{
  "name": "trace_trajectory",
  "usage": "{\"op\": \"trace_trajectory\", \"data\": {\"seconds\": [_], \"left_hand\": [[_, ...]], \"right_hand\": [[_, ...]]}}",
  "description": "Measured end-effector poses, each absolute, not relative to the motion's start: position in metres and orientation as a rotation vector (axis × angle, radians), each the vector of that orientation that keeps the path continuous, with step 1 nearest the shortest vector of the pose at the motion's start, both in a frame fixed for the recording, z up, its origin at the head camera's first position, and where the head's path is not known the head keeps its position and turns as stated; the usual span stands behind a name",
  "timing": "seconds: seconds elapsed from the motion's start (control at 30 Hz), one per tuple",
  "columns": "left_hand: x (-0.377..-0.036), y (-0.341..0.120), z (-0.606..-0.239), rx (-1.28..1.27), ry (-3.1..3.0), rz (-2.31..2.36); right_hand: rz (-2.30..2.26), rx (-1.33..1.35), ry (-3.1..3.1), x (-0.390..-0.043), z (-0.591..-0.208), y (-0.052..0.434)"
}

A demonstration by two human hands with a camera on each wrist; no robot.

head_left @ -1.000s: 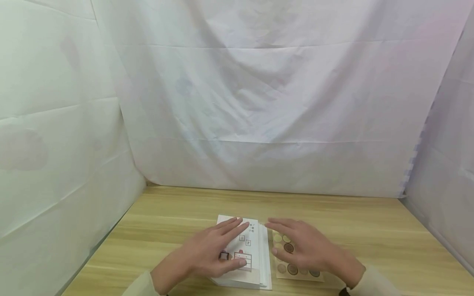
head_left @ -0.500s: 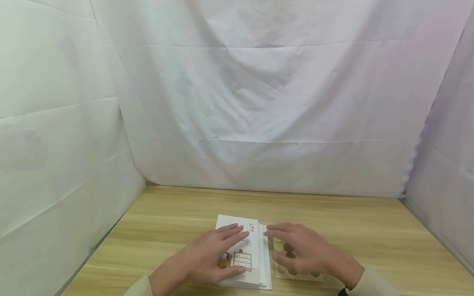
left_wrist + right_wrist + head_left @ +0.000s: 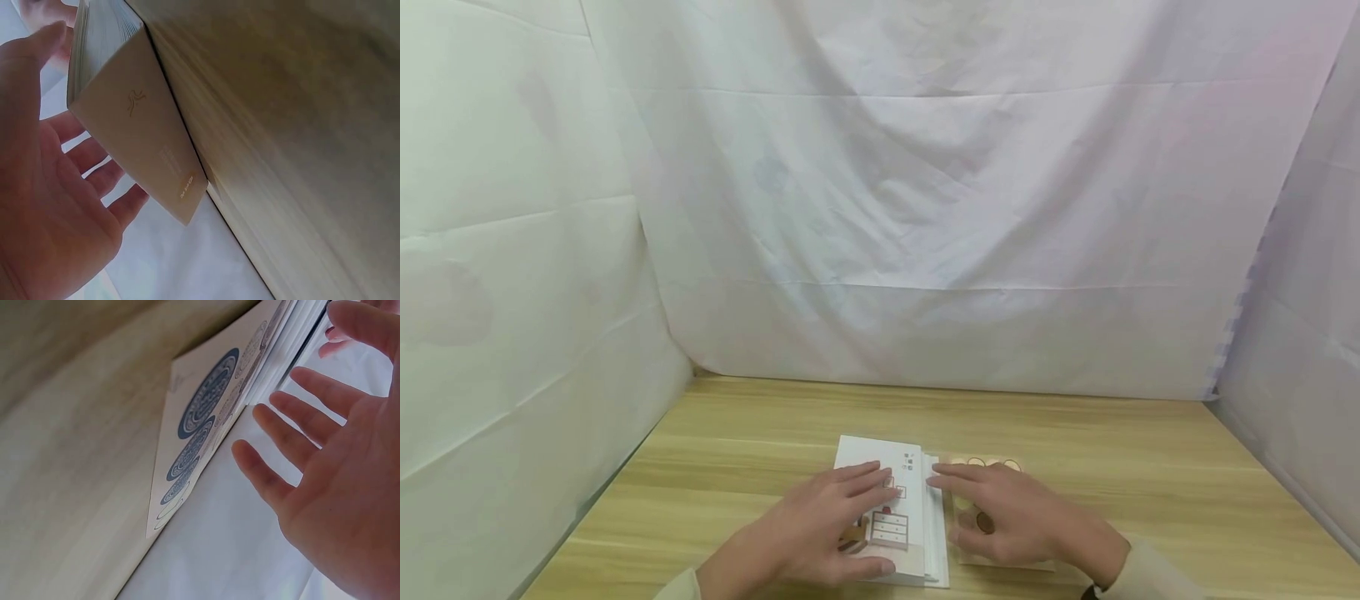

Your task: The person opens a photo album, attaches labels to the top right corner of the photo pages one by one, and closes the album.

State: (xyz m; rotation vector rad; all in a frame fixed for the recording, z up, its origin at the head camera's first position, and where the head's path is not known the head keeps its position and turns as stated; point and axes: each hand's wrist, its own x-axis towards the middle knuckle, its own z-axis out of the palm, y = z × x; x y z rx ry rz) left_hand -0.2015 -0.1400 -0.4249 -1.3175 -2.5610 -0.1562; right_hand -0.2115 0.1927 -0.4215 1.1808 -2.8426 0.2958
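Note:
A thick white book (image 3: 889, 529) with a drawn chest of drawers on its cover lies near the front of the table. My left hand (image 3: 820, 529) hovers over its left part, fingers spread and thumb apart; the left wrist view shows the book's page block and a tan side (image 3: 140, 125) with a small bird mark. To the right lies a flat sheet (image 3: 962, 503) printed with round medallions. Above it is my right hand (image 3: 1018, 517), fingers extended, hiding much of it. In the right wrist view, dark patterned circles (image 3: 209, 394) show beside that hand's straight fingers.
White layers (image 3: 934, 525) stick out under the book's right edge, close to the sheet. The wooden table (image 3: 760, 425) runs back to a hanging white cloth (image 3: 925, 333). More white cloth (image 3: 535, 317) closes off the left side, and another piece the right.
Both hands have drawn slightly nearer to me, uncovering more of the book's top and the sheet's far row of circles. The book and sheet stay in place.

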Motion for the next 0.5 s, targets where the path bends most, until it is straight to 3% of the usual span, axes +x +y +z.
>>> {"op": "trace_trajectory", "data": {"seconds": [0.5], "left_hand": [[-0.1939, -0.1395, -0.4253, -1.338, -2.553, -0.113]], "right_hand": [[0.271, 1.219, -2.838, -0.2117, -0.422, 0.1904]]}}
